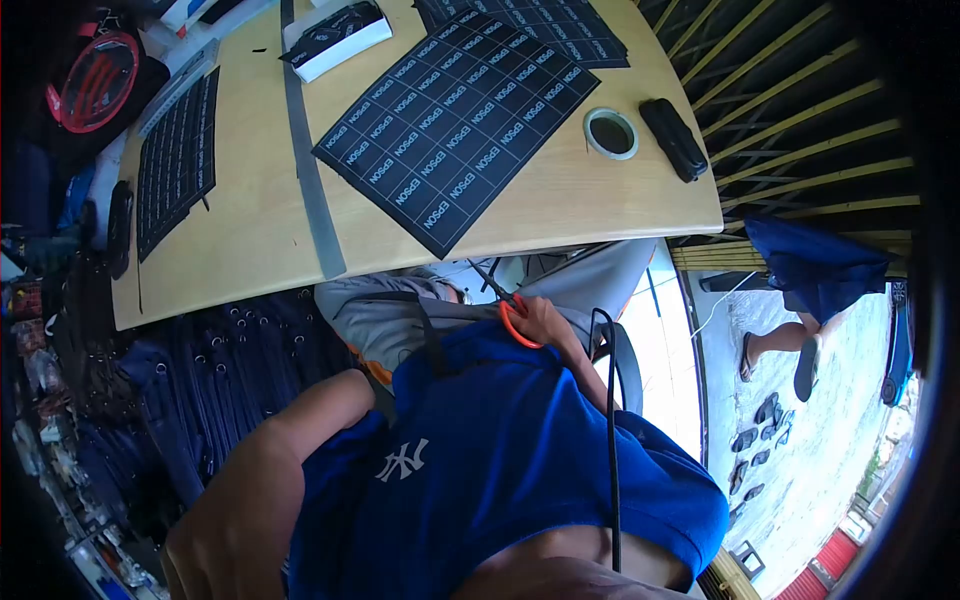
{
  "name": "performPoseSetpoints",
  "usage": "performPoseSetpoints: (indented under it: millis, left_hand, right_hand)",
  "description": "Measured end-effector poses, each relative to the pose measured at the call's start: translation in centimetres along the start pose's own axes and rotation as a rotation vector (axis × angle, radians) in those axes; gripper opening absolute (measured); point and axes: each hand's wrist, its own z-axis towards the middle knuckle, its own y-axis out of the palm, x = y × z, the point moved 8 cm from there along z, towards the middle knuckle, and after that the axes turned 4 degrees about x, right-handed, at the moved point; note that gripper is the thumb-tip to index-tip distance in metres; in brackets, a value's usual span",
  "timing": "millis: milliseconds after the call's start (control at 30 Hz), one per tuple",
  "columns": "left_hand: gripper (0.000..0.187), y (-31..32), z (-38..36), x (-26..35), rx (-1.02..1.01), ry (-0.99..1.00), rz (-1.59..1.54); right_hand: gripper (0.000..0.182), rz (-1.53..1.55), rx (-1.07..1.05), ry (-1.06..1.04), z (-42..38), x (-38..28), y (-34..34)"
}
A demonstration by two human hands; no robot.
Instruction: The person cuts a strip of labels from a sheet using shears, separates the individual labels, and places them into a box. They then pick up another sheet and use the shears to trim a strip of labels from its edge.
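Note:
My right hand [547, 322] is closed around the orange handles of a pair of scissors [514, 318], held over my lap below the table edge. The blades point up and left, close to the lower corner of a black sheet [455, 125] printed with rows of EPSON labels. That sheet lies flat on the table and slightly overhangs its front edge. My left hand [235, 525] is raised near the camera at the lower left, with its back showing. Its fingers bend down and are partly cut off by the view, so what they do is hidden.
On the wooden table [250, 215] are a tape roll [611, 133], a black case [673, 139], a white box [340, 42] and more black printed sheets [180, 165]. Dark blue bags [215, 370] hang at left. Beyond the folding gate [800, 130], a person's legs [780, 345] and several sandals [745, 440] show.

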Motion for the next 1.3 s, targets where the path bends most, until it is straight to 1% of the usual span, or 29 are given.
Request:
performPoseSetpoints:
  millis: [33, 100, 133, 167, 200, 233, 300, 333, 400, 433, 500, 533, 567, 633, 667, 700, 767, 833, 900, 933, 967, 1000, 1033, 1067, 1100, 1167, 1200, 1233, 1300]
  left_hand:
    - [0.04, -0.5, -0.1, -0.3, 0.019, -0.003, 0.058]
    - [0.038, -2.0, -0.7, -0.6, 0.063, -0.011, 0.178]
    - [0.037, -3.2, -1.8, -0.1, 0.089, -0.013, 0.241]
    - [0.035, 3.5, 1.0, -1.2, 0.115, -0.012, 0.305]
    - [0.034, 1.6, 0.6, -1.4, 0.14, -0.012, 0.369]
    - [0.033, 1.2, 0.3, -1.4, 0.163, -0.015, 0.431]
    - [0.048, 2.7, -0.5, -6.1, -0.03, 0.047, 0.864]
    - [0.048, 2.8, -0.9, -7.0, -0.03, 0.045, 0.867]
    - [0.048, 2.9, -1.7, -9.1, -0.056, -0.051, 0.93]
    - [0.048, 3.0, -2.2, -9.8, -0.059, -0.051, 0.931]
    - [0.044, 3.3, -3.3, -11.3, -0.095, -0.073, 0.94]
    - [0.04, 3.5, -3.5, -11.4, -0.089, -0.034, 0.99]
    - [0.04, 3.7, -3.6, -11.5, -0.093, -0.034, 0.99]
    - [0.036, 3.9, -3.9, -11.3, -0.074, -0.013, 0.964]
    - [0.034, 3.8, -4.0, -11.1, -0.056, -0.014, 0.952]
    - [0.034, 3.8, -4.0, -11.1, -0.057, -0.015, 0.951]
    - [0.03, 3.7, -4.2, -10.8, -0.009, 0.001, 0.901]
    - [0.028, 3.3, -4.3, -10.9, 0.028, -0.003, 0.867]
    - [0.026, 3.0, -4.4, -10.8, 0.064, -0.005, 0.831]
    - [0.023, 2.5, -4.5, -10.7, 0.115, -0.03, 0.795]
    - [0.021, 2.0, -4.6, -10.6, 0.165, -0.055, 0.758]
    - [0.018, 1.6, -4.6, -10.5, 0.205, -0.105, 0.697]
    - [0.018, 1.5, -4.5, -9.9, 0.205, -0.101, 0.697]
    - [0.017, 0.7, -4.4, -9.0, 0.301, -0.091, 0.734]
    - [0.017, -0.2, -4.7, -8.3, 0.397, -0.081, 0.769]
    - [0.019, -2.1, -5.6, -7.8, 0.5, -0.01, 0.811]
    - [0.022, -3.0, -6.1, -7.6, 0.526, -0.013, 0.86]
    - [0.025, -3.9, -6.6, -7.2, 0.55, -0.017, 0.91]
    - [0.026, -5.8, -8.1, -7.6, 0.63, -0.107, 0.871]
  right_hand:
    - [0.049, 0.004, 0.002, 0.001, 0.0, -0.2, -0.3]
    - [0.048, 0.037, -0.125, 0.104, -0.3, 0.0, 0.1]
    - [0.048, 0.037, -0.127, 0.098, -0.3, 0.0, 0.1]
    - [0.047, 0.034, -0.115, 0.063, -0.4, 0.0, 0.1]
    - [0.046, 0.031, -0.103, 0.03, -0.5, 0.0, 0.0]
    - [0.046, 0.034, -0.105, 0.026, -0.9, 0.1, 0.0]
    - [0.045, 0.084, -0.081, -0.036, -1.7, -0.4, -0.9]
    - [0.045, 0.086, -0.084, -0.038, -2.3, -1.1, -1.6]
    - [0.045, 0.214, -0.145, -0.125, -3.8, -3.3, -3.0]
    - [0.045, 0.217, -0.145, -0.124, -4.1, -3.6, -3.9]
    - [0.044, 0.164, -0.416, -0.058, -5.5, -3.6, -3.2]
    - [0.038, 0.304, -0.452, -0.109, -6.0, -4.6, -3.7]
    - [0.038, 0.307, -0.451, -0.108, -6.2, -4.9, -4.2]
    - [0.034, 0.493, -0.602, -0.205, -7.3, -6.6, -4.5]
    - [0.029, 0.521, -0.6, -0.237, -7.6, -7.1, -5.0]
    - [0.029, 0.522, -0.601, -0.236, -7.8, -7.7, -5.5]
    - [0.026, 0.713, -0.641, -0.248, -8.4, -9.5, -6.6]
    - [0.027, 0.729, -0.648, -0.273, -8.4, -10.0, -7.0]
    - [0.03, 0.796, -0.554, -0.338, -8.1, -11.0, -8.1]
    - [0.038, 0.858, -0.523, -0.386, -8.0, -11.2, -8.1]
    - [0.038, 0.857, -0.521, -0.388, -8.0, -11.6, -7.9]
    - [0.042, 1.025, -0.458, -0.384, -7.9, -11.9, -8.4]
    - [0.045, 1.192, -0.389, -0.379, -7.7, -12.2, -9.0]
    - [0.053, 1.247, -0.34, -0.457, -7.4, -12.3, -8.9]
    - [0.053, 1.246, -0.337, -0.461, -7.3, -12.8, -8.9]
    - [0.057, 1.329, -0.26, -0.269, -6.4, -12.7, -8.5]
    - [0.059, 1.266, -0.153, -0.261, -5.9, -12.5, -8.5]
    - [0.059, 1.268, -0.15, -0.262, -5.5, -12.8, -8.2]
    - [0.058, 1.049, 0.095, -0.383, -4.7, -13.1, -9.5]
